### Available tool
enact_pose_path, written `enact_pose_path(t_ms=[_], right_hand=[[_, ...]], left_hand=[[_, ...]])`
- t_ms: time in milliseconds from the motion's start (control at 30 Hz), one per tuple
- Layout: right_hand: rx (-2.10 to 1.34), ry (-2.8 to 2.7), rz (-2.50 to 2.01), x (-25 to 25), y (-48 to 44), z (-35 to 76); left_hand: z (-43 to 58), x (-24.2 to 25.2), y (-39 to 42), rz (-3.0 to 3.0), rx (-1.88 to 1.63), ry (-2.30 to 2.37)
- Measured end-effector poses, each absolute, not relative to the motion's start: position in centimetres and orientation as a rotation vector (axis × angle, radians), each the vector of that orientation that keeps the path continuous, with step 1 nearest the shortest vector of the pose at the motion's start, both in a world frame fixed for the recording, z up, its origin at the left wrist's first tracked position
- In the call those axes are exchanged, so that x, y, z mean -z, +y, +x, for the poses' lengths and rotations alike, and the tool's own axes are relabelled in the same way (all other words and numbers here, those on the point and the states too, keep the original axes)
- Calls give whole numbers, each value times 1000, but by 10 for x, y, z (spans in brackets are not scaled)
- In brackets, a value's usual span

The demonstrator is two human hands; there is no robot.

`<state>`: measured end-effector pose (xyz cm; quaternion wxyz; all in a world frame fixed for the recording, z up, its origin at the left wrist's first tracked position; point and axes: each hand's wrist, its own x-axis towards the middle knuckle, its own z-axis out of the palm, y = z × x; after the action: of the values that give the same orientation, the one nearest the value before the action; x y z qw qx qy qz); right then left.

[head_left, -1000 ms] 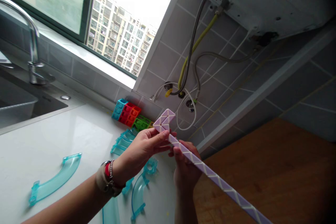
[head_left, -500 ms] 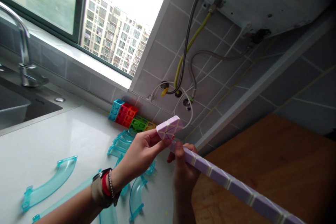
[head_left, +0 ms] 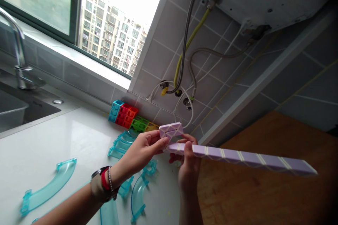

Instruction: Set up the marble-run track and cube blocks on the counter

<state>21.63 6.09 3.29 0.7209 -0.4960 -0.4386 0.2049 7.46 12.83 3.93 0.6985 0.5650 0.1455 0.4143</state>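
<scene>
A long purple and white twist-snake puzzle [head_left: 237, 157] is held up over the counter's right end. My left hand [head_left: 144, 151] pinches its folded end block [head_left: 171, 130]. My right hand [head_left: 188, 167] grips the straight bar just past the fold, thumb on top. The rest of the bar sticks out to the right, almost level, over a brown wooden surface [head_left: 264, 190]. A watch and red and beaded bracelets [head_left: 104, 182] sit on my left wrist.
Several curved clear teal track pieces [head_left: 47, 190] lie on the white counter [head_left: 66, 137]. Coloured cube blocks [head_left: 126, 116] stand against the tiled wall. A sink [head_left: 16, 107] and tap [head_left: 16, 42] are at the left, and hoses [head_left: 185, 42] hang from a wall unit above.
The long straight part of the puzzle has swung up from pointing down-right to nearly level. The folded end has turned in my left hand. Both hands stayed in place.
</scene>
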Motion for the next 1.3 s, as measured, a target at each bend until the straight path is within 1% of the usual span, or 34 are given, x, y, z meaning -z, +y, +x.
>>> enact_pose_path(t_ms=[167, 367, 667, 833, 1033, 1300], right_hand=[[-497, -1103, -1015, -35, 59, 212], [-445, -1117, -1093, -33, 61, 215], [-475, -1148, -1098, -38, 61, 211], [-501, -1040, -1109, -34, 62, 213], [-584, -897, -1009, -27, 67, 220], [-609, -823, -966, -25, 72, 209]], left_hand=[[65, -44, 134, 1213, -958, 373], [61, -46, 133, 1297, -949, 461], [61, -52, 131, 1189, -960, 598], [60, -53, 131, 1235, -907, 483], [59, -54, 130, 1269, -849, 370], [64, -53, 127, 1178, -931, 416]])
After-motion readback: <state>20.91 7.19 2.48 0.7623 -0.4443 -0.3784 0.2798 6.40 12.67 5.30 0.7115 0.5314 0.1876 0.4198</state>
